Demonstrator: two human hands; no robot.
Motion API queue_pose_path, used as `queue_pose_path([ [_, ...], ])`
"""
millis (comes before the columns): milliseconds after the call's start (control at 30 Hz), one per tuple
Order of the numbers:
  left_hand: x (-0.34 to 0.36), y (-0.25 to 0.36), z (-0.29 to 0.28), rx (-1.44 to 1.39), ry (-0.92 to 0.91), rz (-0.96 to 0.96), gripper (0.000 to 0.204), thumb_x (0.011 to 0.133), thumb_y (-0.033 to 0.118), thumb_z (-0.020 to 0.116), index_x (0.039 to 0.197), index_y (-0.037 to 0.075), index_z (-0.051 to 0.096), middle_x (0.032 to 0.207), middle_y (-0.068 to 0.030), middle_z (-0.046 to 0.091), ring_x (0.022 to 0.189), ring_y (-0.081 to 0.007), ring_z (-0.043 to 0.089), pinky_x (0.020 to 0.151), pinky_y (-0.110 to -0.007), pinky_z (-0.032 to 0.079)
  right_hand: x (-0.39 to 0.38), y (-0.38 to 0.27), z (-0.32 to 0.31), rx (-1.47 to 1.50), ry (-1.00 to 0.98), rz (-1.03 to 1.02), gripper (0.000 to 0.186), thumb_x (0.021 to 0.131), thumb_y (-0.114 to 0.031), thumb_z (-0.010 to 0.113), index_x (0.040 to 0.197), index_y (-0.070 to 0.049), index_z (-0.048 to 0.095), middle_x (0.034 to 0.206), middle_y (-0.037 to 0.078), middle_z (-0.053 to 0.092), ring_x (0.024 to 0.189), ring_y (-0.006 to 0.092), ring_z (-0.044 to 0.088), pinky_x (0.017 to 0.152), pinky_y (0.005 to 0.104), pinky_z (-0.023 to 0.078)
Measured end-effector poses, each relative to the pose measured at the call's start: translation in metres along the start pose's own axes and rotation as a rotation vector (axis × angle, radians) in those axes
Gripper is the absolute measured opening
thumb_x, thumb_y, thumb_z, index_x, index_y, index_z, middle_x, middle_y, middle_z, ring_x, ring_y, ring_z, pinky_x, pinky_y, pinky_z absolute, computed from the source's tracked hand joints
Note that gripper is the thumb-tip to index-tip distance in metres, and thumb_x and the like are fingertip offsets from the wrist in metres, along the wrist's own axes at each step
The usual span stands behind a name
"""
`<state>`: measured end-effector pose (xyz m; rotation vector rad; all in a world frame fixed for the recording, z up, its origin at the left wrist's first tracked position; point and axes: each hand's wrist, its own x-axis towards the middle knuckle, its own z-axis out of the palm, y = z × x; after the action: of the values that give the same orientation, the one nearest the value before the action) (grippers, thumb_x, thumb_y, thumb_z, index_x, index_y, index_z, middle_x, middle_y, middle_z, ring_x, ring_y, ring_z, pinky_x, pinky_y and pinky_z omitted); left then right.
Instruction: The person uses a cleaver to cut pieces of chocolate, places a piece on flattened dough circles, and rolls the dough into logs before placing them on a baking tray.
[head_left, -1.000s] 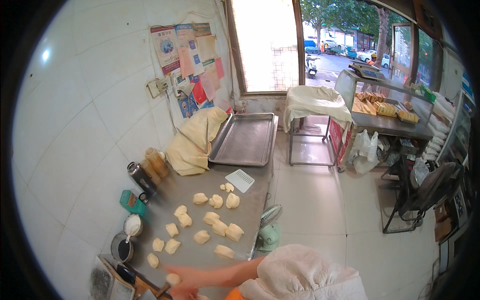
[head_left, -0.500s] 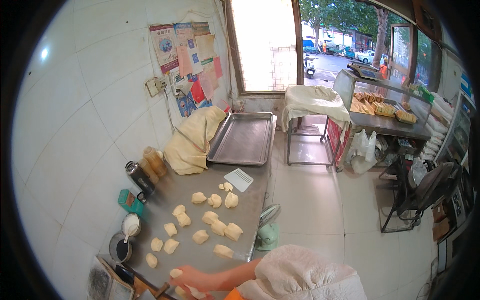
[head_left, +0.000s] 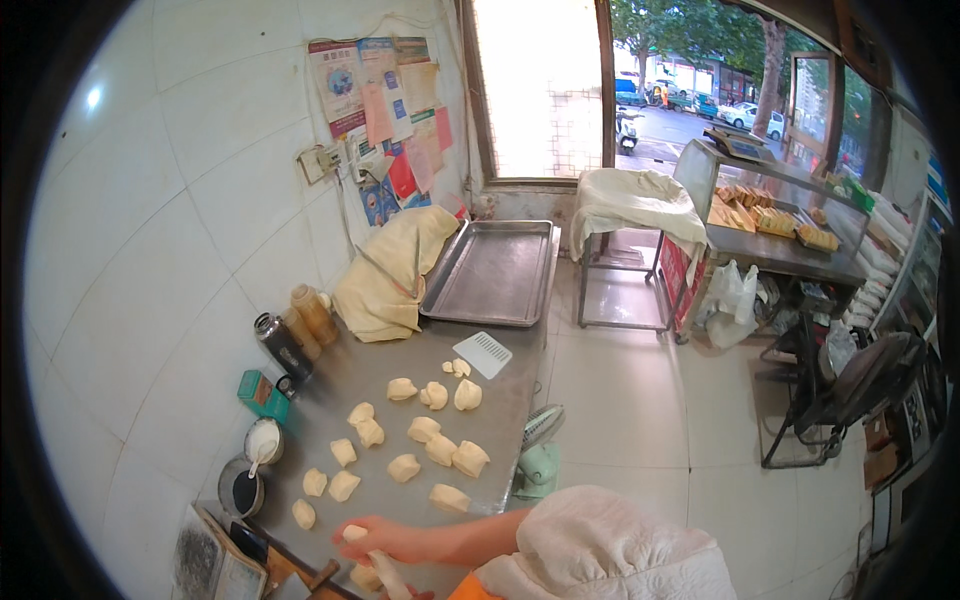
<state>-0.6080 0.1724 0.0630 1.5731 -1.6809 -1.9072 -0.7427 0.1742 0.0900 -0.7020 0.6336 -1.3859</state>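
Note:
My right hand (head_left: 385, 541) reaches in from the lower edge over the near end of the steel table. Its fingers are closed round a small piece of dough (head_left: 354, 533) that pokes out at their tips. A long pale strip of dough (head_left: 388, 574) runs from under this hand to the lower edge. Beside it, another dough lump (head_left: 366, 577) lies partly hidden. Only a sliver of skin, seemingly my left hand (head_left: 418, 595), shows at the lower edge; its fingers are cut off. Several cut dough pieces (head_left: 440, 449) lie scattered across the table, some touching.
On the table (head_left: 385, 430) are a white slotted scraper (head_left: 484, 354), an empty metal tray (head_left: 490, 275) and a cloth-covered heap (head_left: 390, 285). Along the wall stand a black flask (head_left: 282, 345), bottles (head_left: 314, 315), a green box (head_left: 263, 395) and bowls of white powder (head_left: 263, 440) and dark filling (head_left: 245, 492).
My right hand has risen slightly, still gripping the dough piece. More of the pale strip and the lump beside it shows. The whole view has shifted a little.

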Motion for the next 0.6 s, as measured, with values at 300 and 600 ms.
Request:
queue_pose_path([
  [300, 0.007, -0.021, 0.001, 0.011, -0.021, 0.056, 0.062, 0.101, 0.037, 0.053, 0.149, -0.001, 0.042, 0.14, -0.0278, 0.054, 0.127, -0.0415, 0.054, 0.109, -0.054, 0.041, 0.038, 0.084, -0.108, -0.037, 0.227, 0.171, 0.035, 0.085, -0.021, 0.074, 0.114, -0.005, 0.065, 0.069, 0.002, 0.057, 0.057, 0.0116, 0.054, 0.054, 0.0289, 0.046],
  [600, 0.062, -0.057, -0.015, 0.411, 0.465, 0.438, 0.06, 0.102, 0.036, 0.052, 0.148, -0.002, 0.042, 0.14, -0.0288, 0.054, 0.129, -0.0417, 0.053, 0.109, -0.055, 0.041, 0.027, 0.119, -0.086, -1.506, -0.193, -0.163, 0.053, 0.092, -0.018, 0.061, 0.14, 0.004, 0.052, 0.15, 0.016, 0.048, 0.14, 0.0336, 0.041, 0.116, 0.0503, 0.034],
])
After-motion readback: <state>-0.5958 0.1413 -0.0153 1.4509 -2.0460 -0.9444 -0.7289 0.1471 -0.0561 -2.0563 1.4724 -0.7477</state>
